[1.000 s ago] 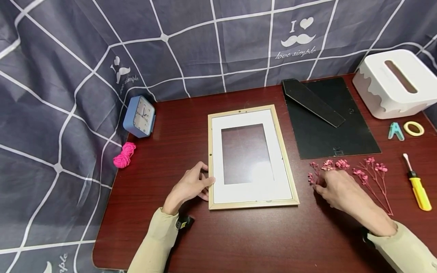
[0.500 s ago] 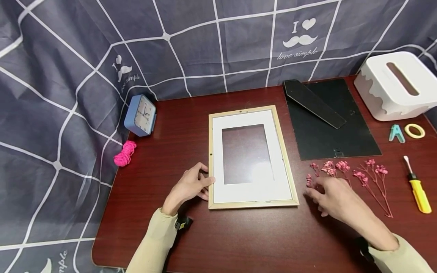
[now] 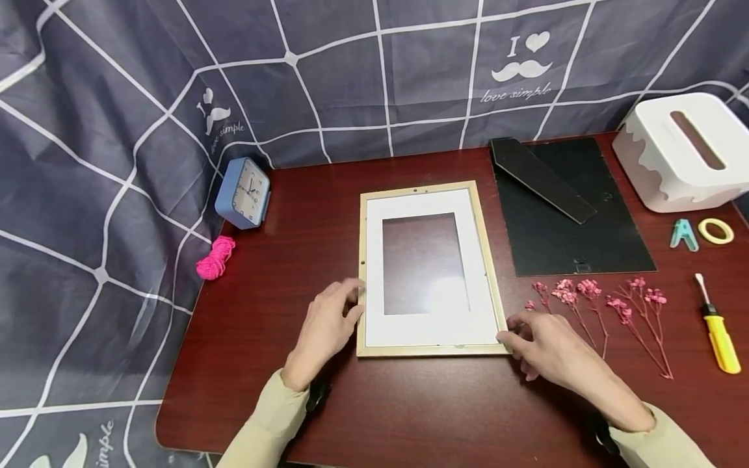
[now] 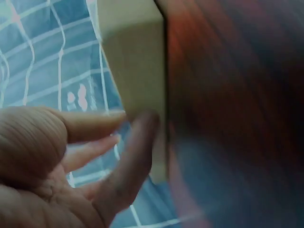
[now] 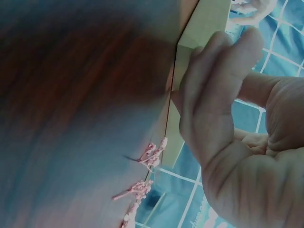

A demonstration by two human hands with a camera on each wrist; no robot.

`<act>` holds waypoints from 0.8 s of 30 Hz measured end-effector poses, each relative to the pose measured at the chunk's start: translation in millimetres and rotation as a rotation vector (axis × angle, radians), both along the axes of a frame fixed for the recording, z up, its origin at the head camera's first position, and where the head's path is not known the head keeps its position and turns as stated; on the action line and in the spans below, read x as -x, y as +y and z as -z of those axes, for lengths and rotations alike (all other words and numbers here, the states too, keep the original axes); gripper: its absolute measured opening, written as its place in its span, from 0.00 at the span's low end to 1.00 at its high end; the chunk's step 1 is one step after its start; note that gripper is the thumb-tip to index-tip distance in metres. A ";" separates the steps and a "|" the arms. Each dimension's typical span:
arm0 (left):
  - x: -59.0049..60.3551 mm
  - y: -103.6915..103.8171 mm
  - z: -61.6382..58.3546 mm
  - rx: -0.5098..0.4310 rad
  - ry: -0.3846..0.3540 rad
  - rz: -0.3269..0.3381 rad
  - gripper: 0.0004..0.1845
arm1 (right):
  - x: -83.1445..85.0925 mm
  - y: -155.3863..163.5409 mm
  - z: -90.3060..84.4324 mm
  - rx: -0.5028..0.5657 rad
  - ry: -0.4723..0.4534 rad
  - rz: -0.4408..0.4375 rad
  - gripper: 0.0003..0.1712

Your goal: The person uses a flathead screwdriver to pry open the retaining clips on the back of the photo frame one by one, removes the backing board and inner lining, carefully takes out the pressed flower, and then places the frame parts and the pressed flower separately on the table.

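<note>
A light wooden picture frame lies flat on the table. A white mat with a rectangular window sits inside it. My left hand is at the frame's left side, its fingers fairly straight; in the left wrist view a blurred finger touches the frame's side wall. At the lower right corner my right hand holds the frame, thumb on top and bent fingers along the side. Pink dried flower sprigs lie just beyond the right hand.
A black backing board with a stand leg lies at the back right. Nearby are a white tissue box, teal clip, tape roll and yellow-handled screwdriver. A blue clock and pink yarn stand left.
My right hand has left the flower sprigs and moved left to the frame's lower right corner. The left hand has shifted slightly up the left side, its thumb coming off the top.
</note>
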State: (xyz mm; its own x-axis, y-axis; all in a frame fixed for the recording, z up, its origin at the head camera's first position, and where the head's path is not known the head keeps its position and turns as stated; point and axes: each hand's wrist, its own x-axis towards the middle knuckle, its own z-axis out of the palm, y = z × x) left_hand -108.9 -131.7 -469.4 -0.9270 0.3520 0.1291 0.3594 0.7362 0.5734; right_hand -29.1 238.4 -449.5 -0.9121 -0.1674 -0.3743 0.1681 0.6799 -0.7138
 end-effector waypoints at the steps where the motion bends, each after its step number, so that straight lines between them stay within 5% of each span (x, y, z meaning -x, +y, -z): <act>1: -3.5 3.3 -0.9 0.058 0.096 0.022 0.16 | 0.0 -0.2 0.3 0.006 -0.006 0.002 0.15; 3: -10.1 10.1 -2.6 0.146 0.187 0.067 0.14 | -0.2 -0.8 0.5 0.013 -0.004 -0.003 0.14; 6: -21.2 22.8 -17.1 0.248 0.147 0.106 0.18 | 0.3 -1.9 1.1 0.019 -0.008 -0.010 0.13; 10: -27.2 31.4 -18.8 0.350 0.113 0.110 0.20 | 0.7 -2.8 2.2 0.009 -0.005 -0.011 0.14; 19: -26.0 41.8 -10.6 0.385 0.235 0.193 0.19 | -1.3 -3.1 4.1 0.014 -0.012 0.030 0.17; 24: -21.5 45.3 -7.3 0.351 0.211 0.202 0.17 | -1.7 -4.5 5.5 0.019 -0.014 0.039 0.19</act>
State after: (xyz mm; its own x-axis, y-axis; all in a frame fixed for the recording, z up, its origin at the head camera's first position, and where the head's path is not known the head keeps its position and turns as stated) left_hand -87.4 -86.4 -462.0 -0.8014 0.5795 0.1482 0.5981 0.7759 0.2006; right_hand -27.4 233.9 -455.0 -0.9128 -0.1388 -0.3842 0.2047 0.6586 -0.7241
